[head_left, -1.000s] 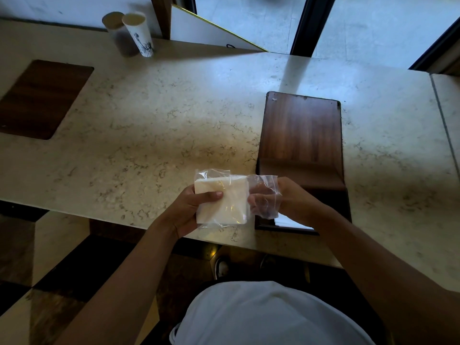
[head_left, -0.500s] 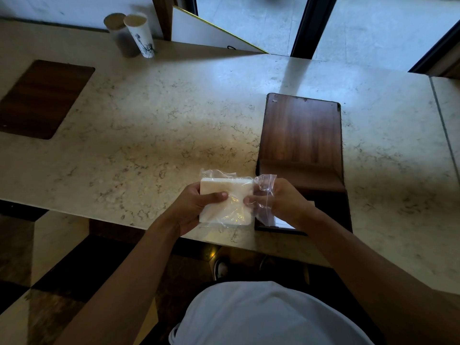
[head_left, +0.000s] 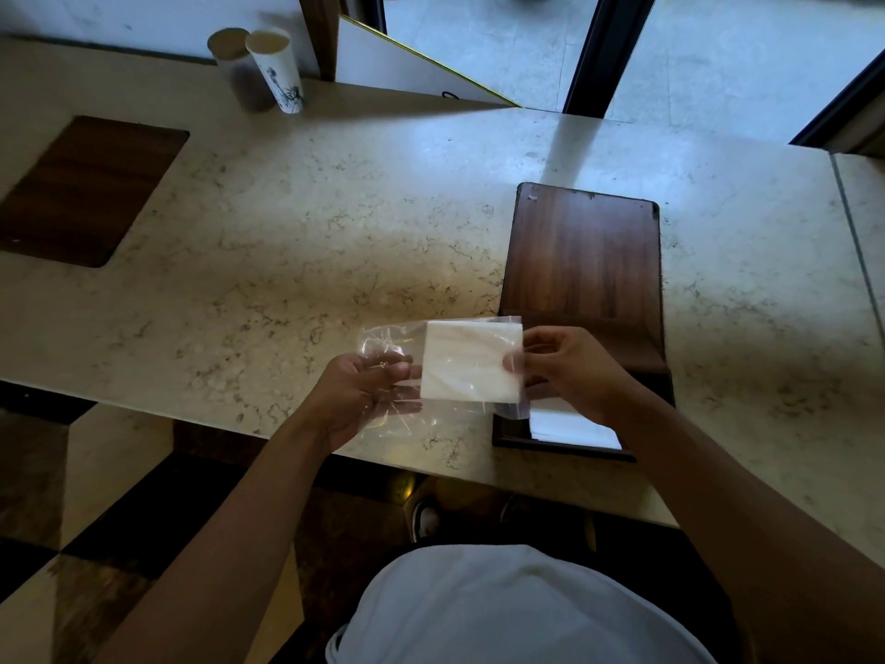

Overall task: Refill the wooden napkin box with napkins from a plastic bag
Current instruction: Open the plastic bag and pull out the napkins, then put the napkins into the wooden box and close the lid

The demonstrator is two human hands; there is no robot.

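A white stack of napkins (head_left: 471, 366) sits partly inside a clear plastic bag (head_left: 388, 345) above the marble counter's front edge. My left hand (head_left: 357, 395) grips the crumpled left end of the bag. My right hand (head_left: 570, 371) pinches the right edge of the napkin stack through the bag's mouth. Just right of the hands lies the dark wooden napkin box (head_left: 582, 261) with its lid laid open. A few white napkins (head_left: 574, 426) show in its near compartment, partly hidden by my right hand.
The marble counter (head_left: 297, 242) carries a dark wooden inset panel (head_left: 86, 189) at the left. Two paper cups (head_left: 268, 69) stand at the back left beside a slanted white board (head_left: 407, 69). Glass doors lie beyond. A checkered floor and shoes show below the counter edge.
The napkin stack has slid to the right toward the bag's mouth. My left hand has shifted from the stack to the emptied bag end, and my right hand now pinches the stack's edge.
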